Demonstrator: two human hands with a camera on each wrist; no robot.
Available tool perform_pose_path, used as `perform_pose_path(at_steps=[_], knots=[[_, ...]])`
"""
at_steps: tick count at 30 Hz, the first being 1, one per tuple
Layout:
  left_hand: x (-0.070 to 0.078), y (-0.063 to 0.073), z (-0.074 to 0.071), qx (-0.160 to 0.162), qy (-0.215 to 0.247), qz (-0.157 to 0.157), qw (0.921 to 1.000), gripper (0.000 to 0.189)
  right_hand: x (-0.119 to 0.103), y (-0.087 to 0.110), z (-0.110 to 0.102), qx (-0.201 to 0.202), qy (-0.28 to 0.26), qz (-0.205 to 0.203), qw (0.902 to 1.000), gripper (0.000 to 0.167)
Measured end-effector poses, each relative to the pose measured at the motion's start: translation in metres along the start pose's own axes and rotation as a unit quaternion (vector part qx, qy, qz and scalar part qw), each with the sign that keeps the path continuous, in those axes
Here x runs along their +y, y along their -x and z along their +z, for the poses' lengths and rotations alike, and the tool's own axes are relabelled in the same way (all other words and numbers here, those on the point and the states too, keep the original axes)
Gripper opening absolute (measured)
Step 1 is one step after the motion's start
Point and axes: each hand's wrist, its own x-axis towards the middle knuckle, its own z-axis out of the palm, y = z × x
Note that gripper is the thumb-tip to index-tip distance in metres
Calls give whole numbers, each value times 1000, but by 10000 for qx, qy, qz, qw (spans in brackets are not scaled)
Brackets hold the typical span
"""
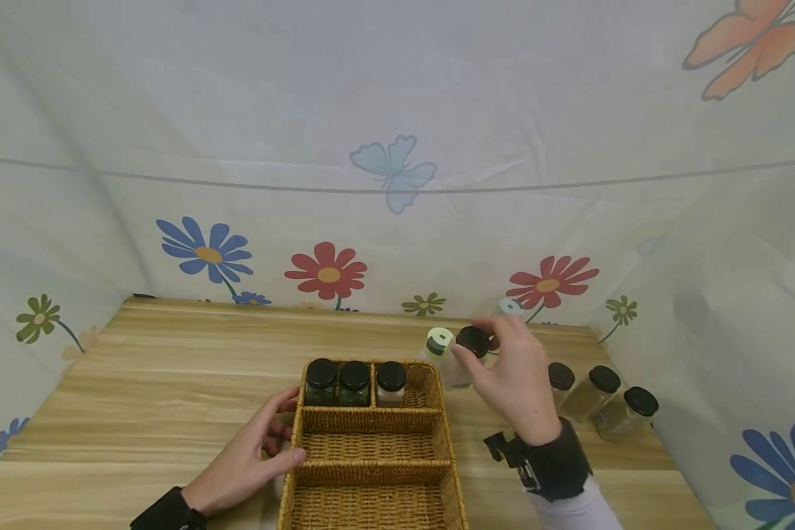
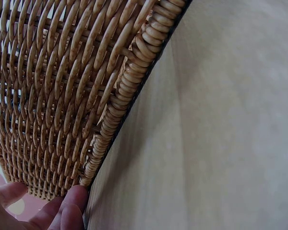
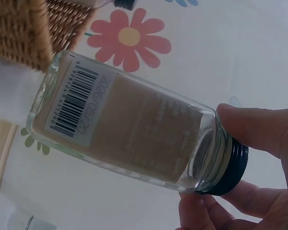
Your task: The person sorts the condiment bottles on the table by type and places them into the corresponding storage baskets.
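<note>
My right hand [image 1: 513, 375] pinches a clear glass jar [image 3: 120, 120] by its black lid [image 1: 472, 341], fingers and thumb round the cap. Brown powder fills most of the jar, and a barcode label sits near its base. It hangs tilted just right of the wicker basket's [image 1: 376, 463] back corner. With thumb and fingertips, my left hand [image 1: 241, 464] touches the basket's left outer wall [image 2: 53, 96]. In the basket's back row stand two black-lidded jars with dark green contents [image 1: 321, 383] [image 1: 354, 384] and one paler jar [image 1: 391, 383].
Right of my right hand, three black-lidded jars [image 1: 560, 376] [image 1: 591, 394] [image 1: 628, 412] stand in a slanting row on the wooden table [image 1: 192, 368]. Behind the held jar is a container with a pale green lid [image 1: 439, 339]. A flower-printed curtain [image 1: 271, 213] closes off the back and sides.
</note>
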Motion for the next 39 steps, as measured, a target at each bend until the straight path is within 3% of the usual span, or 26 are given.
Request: perform_pose_path(at_steps=[17,30,39], knots=[[-1,0,1,51,-55,36,10000,76,-21,2,15,-248,-678,293,9970,42],[-2,-2,0,15,-64,-3,10000,76,-22,3,29,-546,-853,452,9938,41],[-2,-2,0,21,-35,3,10000,76,-17,3,37,-681,-920,335,9929,39]])
